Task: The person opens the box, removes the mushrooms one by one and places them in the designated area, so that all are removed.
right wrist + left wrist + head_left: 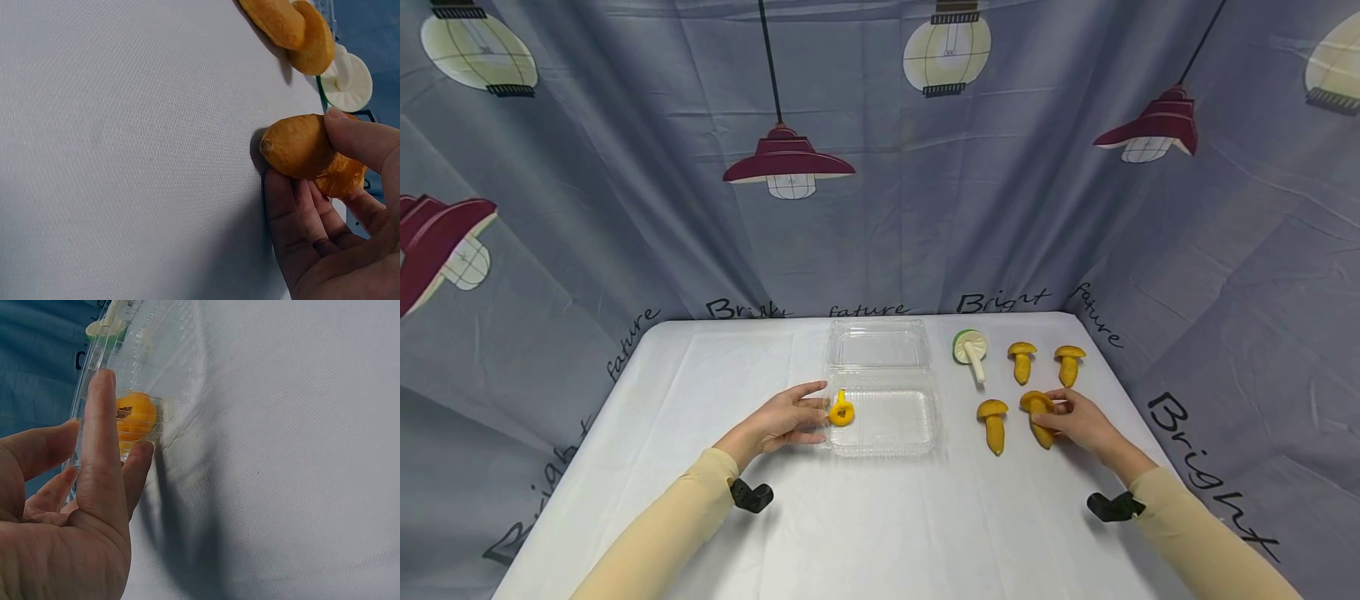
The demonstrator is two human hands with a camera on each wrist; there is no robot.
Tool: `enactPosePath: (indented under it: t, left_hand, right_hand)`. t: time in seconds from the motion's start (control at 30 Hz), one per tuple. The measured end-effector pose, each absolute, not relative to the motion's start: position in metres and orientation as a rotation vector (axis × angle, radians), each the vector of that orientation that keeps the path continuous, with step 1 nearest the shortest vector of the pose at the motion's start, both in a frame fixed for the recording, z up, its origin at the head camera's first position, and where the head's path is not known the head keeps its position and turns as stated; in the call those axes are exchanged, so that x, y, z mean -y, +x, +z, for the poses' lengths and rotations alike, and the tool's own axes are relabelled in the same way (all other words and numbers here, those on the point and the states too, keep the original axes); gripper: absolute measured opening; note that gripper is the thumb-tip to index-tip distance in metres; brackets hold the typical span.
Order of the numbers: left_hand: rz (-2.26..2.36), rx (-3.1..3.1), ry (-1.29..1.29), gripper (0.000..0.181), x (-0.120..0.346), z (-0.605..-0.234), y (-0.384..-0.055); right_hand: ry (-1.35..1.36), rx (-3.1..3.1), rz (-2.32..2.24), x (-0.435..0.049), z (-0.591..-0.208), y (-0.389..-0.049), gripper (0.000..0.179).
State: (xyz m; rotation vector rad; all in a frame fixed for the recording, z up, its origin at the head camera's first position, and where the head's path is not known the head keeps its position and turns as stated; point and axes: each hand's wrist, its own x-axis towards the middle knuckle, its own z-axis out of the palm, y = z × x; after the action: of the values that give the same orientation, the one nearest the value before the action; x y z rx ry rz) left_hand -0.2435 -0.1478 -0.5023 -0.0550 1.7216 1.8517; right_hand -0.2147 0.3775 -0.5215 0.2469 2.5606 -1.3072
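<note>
With thumb and fingers, my right hand (1082, 421) pinches a brown-yellow toy mushroom (1040, 419) by its stem. The right wrist view shows this mushroom (300, 147) low over the white cloth, its stem end facing the camera; whether it touches the cloth I cannot tell. My left hand (786, 417) has its fingers stretched out at the left side of a clear plastic clamshell box (887, 429), whose lid (880, 346) lies folded back. Inside the box's left end is a small bright yellow mushroom (841, 410), seen through the plastic wall beyond my left fingers (103, 444).
Brown-yellow mushrooms lie right of the box: one (993, 425) beside the held one, two (1022, 362) (1069, 365) farther back. A green-and-white mushroom (972, 352) lies near the lid. White cloth (880, 533) covers the table; a grey-blue printed curtain (880, 242) hangs behind.
</note>
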Motion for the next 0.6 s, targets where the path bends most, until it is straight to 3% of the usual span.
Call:
enactPosePath:
  t: [0.6]
  left_hand:
    - [1.836, -1.73, -0.044, 0.076, 0.1478, -0.5018, -0.2436]
  right_hand:
    - [0.259, -2.563, -1.317, -0.3776, -0.5266, -0.2149, 0.072]
